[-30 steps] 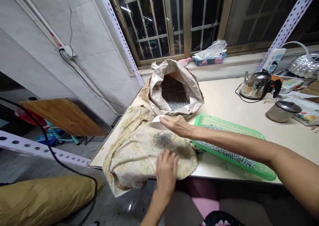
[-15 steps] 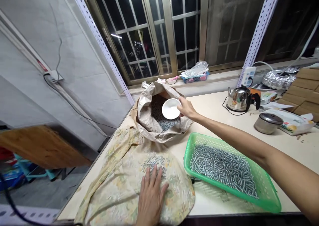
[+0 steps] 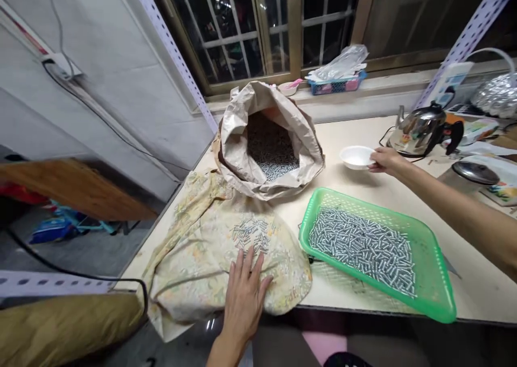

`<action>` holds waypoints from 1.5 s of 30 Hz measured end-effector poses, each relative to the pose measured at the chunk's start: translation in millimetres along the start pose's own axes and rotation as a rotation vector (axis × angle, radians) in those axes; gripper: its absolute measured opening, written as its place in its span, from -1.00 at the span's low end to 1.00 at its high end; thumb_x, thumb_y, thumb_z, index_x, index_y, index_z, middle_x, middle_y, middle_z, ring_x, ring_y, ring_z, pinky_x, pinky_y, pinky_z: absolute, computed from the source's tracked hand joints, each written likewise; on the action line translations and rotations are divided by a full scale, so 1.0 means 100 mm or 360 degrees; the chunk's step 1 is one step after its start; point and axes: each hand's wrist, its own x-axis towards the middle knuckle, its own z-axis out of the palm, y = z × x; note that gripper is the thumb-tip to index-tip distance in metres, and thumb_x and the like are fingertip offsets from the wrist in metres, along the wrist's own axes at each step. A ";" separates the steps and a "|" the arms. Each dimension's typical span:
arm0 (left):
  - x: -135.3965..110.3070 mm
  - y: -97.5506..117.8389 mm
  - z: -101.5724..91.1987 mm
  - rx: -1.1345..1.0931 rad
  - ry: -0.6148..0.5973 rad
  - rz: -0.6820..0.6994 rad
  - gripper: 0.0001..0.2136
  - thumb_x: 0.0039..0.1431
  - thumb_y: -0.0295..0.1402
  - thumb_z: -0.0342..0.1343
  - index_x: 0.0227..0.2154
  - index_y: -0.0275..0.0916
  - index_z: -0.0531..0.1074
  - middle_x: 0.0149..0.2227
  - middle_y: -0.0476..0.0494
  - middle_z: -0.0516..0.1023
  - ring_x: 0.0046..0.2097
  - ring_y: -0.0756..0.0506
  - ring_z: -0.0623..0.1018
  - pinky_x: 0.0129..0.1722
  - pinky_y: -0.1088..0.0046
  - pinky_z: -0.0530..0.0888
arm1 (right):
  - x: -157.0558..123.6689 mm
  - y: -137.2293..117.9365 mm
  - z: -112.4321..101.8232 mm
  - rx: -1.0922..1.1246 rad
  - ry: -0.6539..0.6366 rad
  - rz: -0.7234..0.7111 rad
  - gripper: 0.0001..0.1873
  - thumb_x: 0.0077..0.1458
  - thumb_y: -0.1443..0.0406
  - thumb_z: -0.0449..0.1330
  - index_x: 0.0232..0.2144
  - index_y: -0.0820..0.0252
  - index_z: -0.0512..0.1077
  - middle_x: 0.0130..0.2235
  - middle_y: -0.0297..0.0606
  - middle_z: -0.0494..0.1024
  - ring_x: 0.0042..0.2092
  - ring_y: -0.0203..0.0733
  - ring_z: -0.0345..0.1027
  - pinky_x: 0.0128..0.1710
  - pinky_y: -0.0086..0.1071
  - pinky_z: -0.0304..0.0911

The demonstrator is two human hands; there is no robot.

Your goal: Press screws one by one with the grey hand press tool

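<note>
My left hand (image 3: pixel 244 289) lies flat on a yellow floral cloth (image 3: pixel 194 248), fingers stretched out and a little apart. Its fingertips touch the near edge of a small spread of short silvery metal pins (image 3: pixel 250 231); whether they are threaded I cannot tell. A white bowl (image 3: pixel 356 157) is held by its right rim in my right hand (image 3: pixel 383 160), over the table between the paper sack and the kettle. The open paper sack (image 3: pixel 236 124) holds many such pins, its inside partly in shadow. More pins fill much of a green plastic basket (image 3: pixel 434 281) below my right forearm.
A steel kettle (image 3: pixel 420 127) and a lidded metal pot (image 3: pixel 468 175) stand at the right of the table (image 3: pixel 355 132). On the window sill are a blue basket (image 3: pixel 335 85) with plastic bags and a small pink-and-white bowl (image 3: pixel 288 88). A wooden board (image 3: pixel 72 194) is at the left.
My right hand has carried the white bowl from the sack's mouth to the right, towards the kettle. My left hand stays on the cloth by the pins. The camera view has tilted downward.
</note>
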 end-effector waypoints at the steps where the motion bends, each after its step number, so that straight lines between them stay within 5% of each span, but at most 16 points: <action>1: 0.00 0.04 -0.02 -0.0037 0.0028 -0.0024 -0.62 0.30 -0.25 -0.09 0.13 -0.18 0.31 0.25 -0.22 0.22 0.31 -0.33 0.10 0.15 -0.03 0.28 | 0.00 0.10 0.01 -0.0064 -0.0018 0.0030 -0.79 0.10 0.44 0.08 -0.16 0.38 0.30 -0.59 -0.34 0.31 -0.61 -0.31 0.23 -0.64 -0.44 0.28; 7: 0.27 0.35 -0.27 -0.0619 0.0129 -0.0210 -0.59 0.31 -0.18 -0.16 0.09 -0.23 0.35 0.25 -0.25 0.22 0.30 -0.28 0.12 0.22 0.00 0.19 | -0.23 0.23 -0.15 -0.0432 -0.0022 -0.0022 -0.56 0.08 0.26 0.24 -0.01 0.36 0.33 -0.28 -0.01 0.50 -0.33 -0.03 0.43 -0.30 -0.13 0.39; 10: 0.61 0.56 -0.38 -0.1094 -0.0064 -0.0499 -0.50 0.28 -0.07 -0.19 0.10 -0.28 0.33 0.11 -0.33 0.38 0.11 -0.28 0.41 0.14 0.00 0.31 | -0.48 0.21 -0.43 -0.0877 0.0024 -0.0380 -0.53 0.15 0.13 0.17 0.05 0.24 0.34 -0.04 0.03 0.44 -0.05 0.05 0.37 -0.01 -0.09 0.25; 12: 0.80 0.74 -0.43 -0.1482 -0.0287 -0.0766 -0.45 0.25 0.00 -0.18 0.10 -0.33 0.28 -0.03 -0.37 0.46 -0.14 -0.24 0.56 -0.06 0.07 0.48 | -0.70 0.27 -0.60 -0.1277 -0.0202 -0.0731 -0.57 0.22 0.08 0.06 0.02 0.20 0.39 0.01 -0.02 0.43 0.03 0.04 0.31 0.06 -0.14 0.17; 16: 0.96 1.14 -0.43 -0.2145 -0.0616 -0.1093 -0.48 0.22 0.01 -0.09 0.08 -0.28 0.18 -0.23 -0.22 0.47 -0.43 -0.10 0.57 -0.42 0.34 0.54 | -1.06 0.49 -0.73 -0.1463 -0.0730 -0.1040 -0.53 0.25 0.07 -0.04 0.04 0.19 0.40 0.04 -0.09 0.44 0.05 -0.02 0.30 0.07 -0.22 0.15; 20: 0.97 1.40 -0.36 -0.2440 -0.0729 -0.1202 -0.55 0.22 -0.07 -0.02 0.02 -0.28 0.18 -0.33 -0.17 0.46 -0.44 -0.08 0.57 -0.47 0.45 0.51 | -1.13 0.64 -0.69 -0.1255 -0.0882 -0.1050 -0.54 0.21 0.06 -0.01 0.00 0.21 0.41 0.01 -0.11 0.47 -0.01 -0.05 0.34 -0.01 -0.25 0.19; 24: 0.99 1.51 -0.35 -0.2578 -0.0592 -0.1209 -0.62 0.21 -0.25 0.00 0.05 -0.22 0.17 -0.14 -0.26 0.48 -0.37 -0.06 0.57 -0.37 0.40 0.54 | -1.16 0.63 -0.66 -0.1226 -0.0971 -0.1084 -0.61 0.19 0.07 -0.01 -0.31 0.25 0.44 -0.32 -0.17 0.55 -0.29 -0.14 0.39 -0.27 -0.35 0.19; 30: 0.50 1.57 -0.71 -0.2548 -0.0401 -0.1152 -0.57 0.15 -0.26 0.03 0.08 -0.22 0.17 -0.02 -0.24 0.44 -0.34 -0.04 0.57 -0.35 0.41 0.55 | -1.64 0.49 -0.81 -0.1160 -0.0895 -0.1334 -0.62 0.24 0.08 -0.08 -0.38 0.19 0.37 -0.43 -0.30 0.43 -0.39 -0.23 0.28 -0.37 -0.40 0.08; 35: -0.16 1.57 -1.16 -0.2701 -0.0547 -0.1463 -0.32 -0.01 -0.27 0.22 0.18 -0.19 0.10 -0.15 -0.25 0.51 -0.36 -0.13 0.59 -0.53 0.47 0.55 | -2.13 0.49 -0.88 -0.1201 -0.0756 -0.1463 -0.65 0.26 0.04 -0.04 -0.21 0.11 0.40 -0.27 -0.21 0.49 -0.24 -0.12 0.32 -0.28 -0.34 0.11; 40: -0.46 1.46 -1.42 -0.2671 -0.0690 -0.1807 -0.28 -0.09 -0.37 0.27 0.18 -0.11 0.14 -0.17 -0.20 0.54 -0.33 -0.22 0.61 -0.67 0.45 0.52 | -2.45 0.53 -0.75 -0.1253 -0.1091 -0.1361 -0.74 0.30 0.18 -0.03 -0.29 0.15 0.39 -0.38 -0.27 0.47 -0.35 -0.20 0.31 -0.35 -0.39 0.11; 45: -0.84 1.32 -1.33 -0.2582 -0.0812 -0.2154 -0.35 -0.25 -0.39 0.36 -0.02 -0.19 0.24 -0.30 -0.19 0.58 -0.34 -0.30 0.62 -0.70 0.43 0.50 | -2.71 0.72 -0.62 -0.1174 -0.1285 -0.1328 -0.75 0.32 0.21 -0.04 -0.21 0.17 0.40 -0.29 -0.24 0.50 -0.28 -0.20 0.35 -0.29 -0.39 0.14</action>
